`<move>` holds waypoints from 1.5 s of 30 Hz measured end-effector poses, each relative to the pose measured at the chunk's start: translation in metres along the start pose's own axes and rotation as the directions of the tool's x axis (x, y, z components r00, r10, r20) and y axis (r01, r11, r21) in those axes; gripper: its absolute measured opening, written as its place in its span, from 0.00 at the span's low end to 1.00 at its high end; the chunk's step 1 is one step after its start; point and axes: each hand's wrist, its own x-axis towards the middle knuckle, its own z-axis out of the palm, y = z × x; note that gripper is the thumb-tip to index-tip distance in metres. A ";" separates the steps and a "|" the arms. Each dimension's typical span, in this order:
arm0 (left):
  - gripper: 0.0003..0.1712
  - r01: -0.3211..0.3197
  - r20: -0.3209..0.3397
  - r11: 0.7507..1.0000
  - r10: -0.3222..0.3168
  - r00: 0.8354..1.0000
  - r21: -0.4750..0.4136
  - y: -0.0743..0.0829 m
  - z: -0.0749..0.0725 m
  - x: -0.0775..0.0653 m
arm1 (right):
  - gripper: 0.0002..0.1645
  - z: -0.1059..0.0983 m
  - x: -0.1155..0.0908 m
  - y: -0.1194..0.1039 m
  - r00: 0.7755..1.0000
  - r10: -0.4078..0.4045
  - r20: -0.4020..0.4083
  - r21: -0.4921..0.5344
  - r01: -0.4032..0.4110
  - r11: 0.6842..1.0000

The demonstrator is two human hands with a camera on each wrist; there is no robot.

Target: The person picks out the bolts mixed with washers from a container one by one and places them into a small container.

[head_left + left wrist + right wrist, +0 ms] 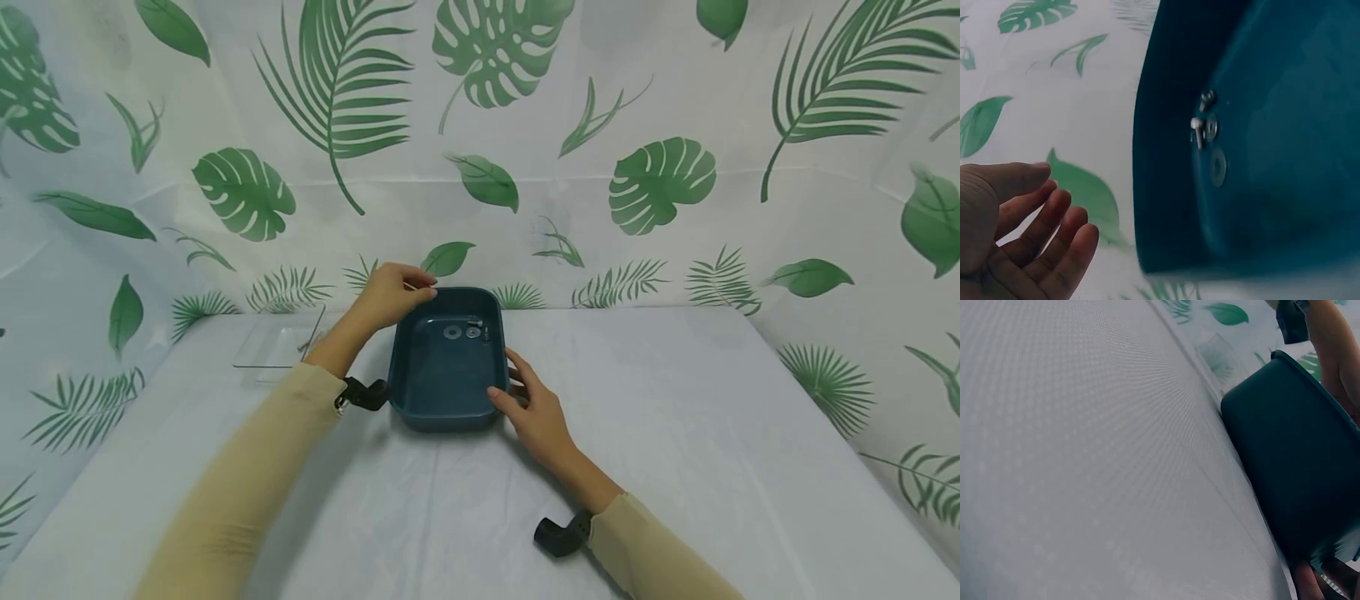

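Observation:
A dark teal rectangular tub (448, 379) sits on the table. Toward its far end lie a large washer (452, 332), a smaller washer (473, 332) and two small screws (1198, 132). My left hand (390, 296) hovers at the tub's far left corner. In the left wrist view its fingers (1063, 215) are loosely bent, apart from the tub, with nothing between them. My right hand (536, 417) holds the tub's right side, thumb at the rim and fingers along the outer wall. The right wrist view shows those fingertips (1310, 584) against the tub's lower edge.
A clear plastic tray (262, 346) stands to the left, with small metal pieces (306, 345) near its right side, partly behind my left forearm. A white cloth (675, 400) covers the table. A leaf-patterned sheet (570, 200) hangs behind it.

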 end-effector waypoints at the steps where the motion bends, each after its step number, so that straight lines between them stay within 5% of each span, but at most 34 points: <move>1: 0.19 -0.007 0.004 1.000 0.007 1.000 -0.009 0.001 0.004 0.003 | 0.41 0.000 0.000 0.000 1.000 0.002 -0.004 0.001 -0.002 1.000; 16: 0.17 -0.068 0.047 0.998 0.068 0.997 0.004 0.004 0.052 0.026 | 0.40 0.003 0.001 -0.003 1.000 -0.019 0.002 0.002 0.019 1.000; 21: 0.18 -0.020 0.075 1.000 0.020 0.997 0.003 -0.005 0.064 0.029 | 0.41 0.003 -0.001 -0.003 1.000 -0.016 -0.002 0.003 0.016 1.000; 26: 0.17 0.029 0.086 1.000 -0.029 0.996 0.005 -0.009 0.070 0.033 | 0.40 0.001 0.000 -0.001 1.000 -0.019 -0.009 -0.003 0.019 1.000; 45: 0.19 -0.026 0.197 0.992 0.001 0.980 0.125 -0.010 0.089 0.051 | 0.40 0.000 -0.002 0.001 1.000 -0.018 -0.002 0.025 0.018 1.000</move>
